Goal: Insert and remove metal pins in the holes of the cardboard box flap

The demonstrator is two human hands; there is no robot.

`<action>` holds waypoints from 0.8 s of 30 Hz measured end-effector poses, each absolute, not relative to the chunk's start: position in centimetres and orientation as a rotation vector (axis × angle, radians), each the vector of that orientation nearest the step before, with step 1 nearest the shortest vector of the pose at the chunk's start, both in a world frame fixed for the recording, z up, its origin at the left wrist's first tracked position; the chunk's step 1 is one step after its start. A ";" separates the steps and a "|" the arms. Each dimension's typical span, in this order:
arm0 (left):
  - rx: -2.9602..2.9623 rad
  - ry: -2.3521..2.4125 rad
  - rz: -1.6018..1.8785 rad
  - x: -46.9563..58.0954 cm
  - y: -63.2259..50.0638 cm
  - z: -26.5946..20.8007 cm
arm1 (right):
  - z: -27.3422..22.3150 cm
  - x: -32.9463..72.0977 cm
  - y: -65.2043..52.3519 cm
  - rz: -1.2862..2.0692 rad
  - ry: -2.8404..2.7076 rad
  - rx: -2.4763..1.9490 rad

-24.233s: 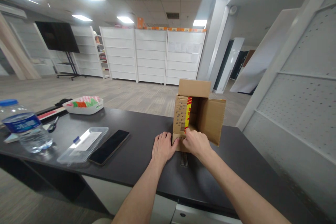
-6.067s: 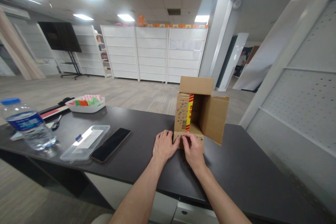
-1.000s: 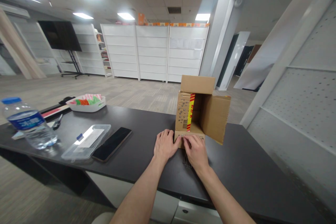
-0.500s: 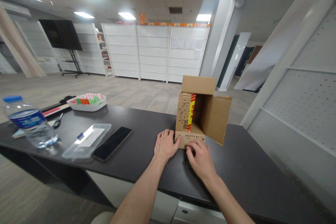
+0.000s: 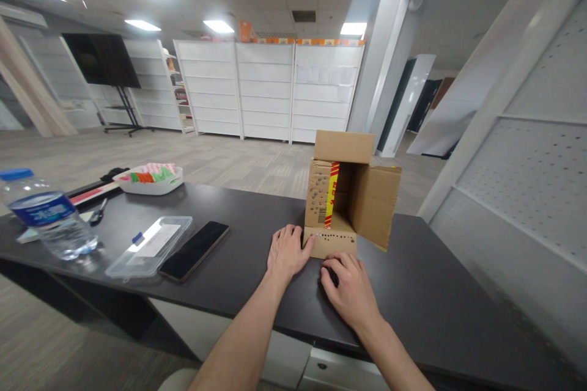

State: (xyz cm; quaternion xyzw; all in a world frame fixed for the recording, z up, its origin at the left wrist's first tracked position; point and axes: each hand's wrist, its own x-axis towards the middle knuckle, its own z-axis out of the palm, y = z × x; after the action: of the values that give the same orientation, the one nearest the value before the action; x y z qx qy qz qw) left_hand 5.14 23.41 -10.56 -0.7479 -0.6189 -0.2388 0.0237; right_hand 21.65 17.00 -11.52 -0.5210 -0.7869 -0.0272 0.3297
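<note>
Open brown cardboard box stands on dark smooth counter, right of black rectangular phone; clear flat plastic case lies left of phone, blue-capped clear plastic bottle further left, white plastic tray behind case.

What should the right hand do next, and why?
Maybe pinch one of the small dark things on the desk: the right hand is curled over them, thumb and finger apart, though I can't tell if it already grips any. The left hand has its thumb at the front flap of the box, where dark dots sit in a row.
</note>
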 end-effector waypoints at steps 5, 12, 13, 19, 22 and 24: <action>-2.312 -1.938 -0.718 5.2 23.3 -10.4 | -11.6 21.5 16.9 -0.101 -2.068 -1.383; -2.322 -1.948 -0.725 5.2 23.3 -10.3 | -11.3 21.3 16.7 -0.051 -2.142 -1.366; -2.323 -1.953 -0.721 5.2 23.3 -10.3 | -11.3 21.3 16.7 -0.051 -2.140 -1.361; -2.328 -1.953 -0.715 5.2 23.3 -10.2 | -11.1 21.3 16.7 -0.036 -2.169 -1.355; -2.328 -1.959 -0.702 5.2 23.3 -10.1 | -11.0 21.3 16.6 -0.018 -2.186 -1.359; -2.327 -1.952 -0.710 5.2 23.3 -10.1 | -11.0 21.2 16.5 -0.007 -2.196 -1.353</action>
State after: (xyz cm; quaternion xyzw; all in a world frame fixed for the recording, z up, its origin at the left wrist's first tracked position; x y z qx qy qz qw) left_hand 5.21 23.27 -10.11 -0.7459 -0.6258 -0.2275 0.0114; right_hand 21.24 16.54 -10.96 -0.5041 -0.8179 -0.0026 0.2774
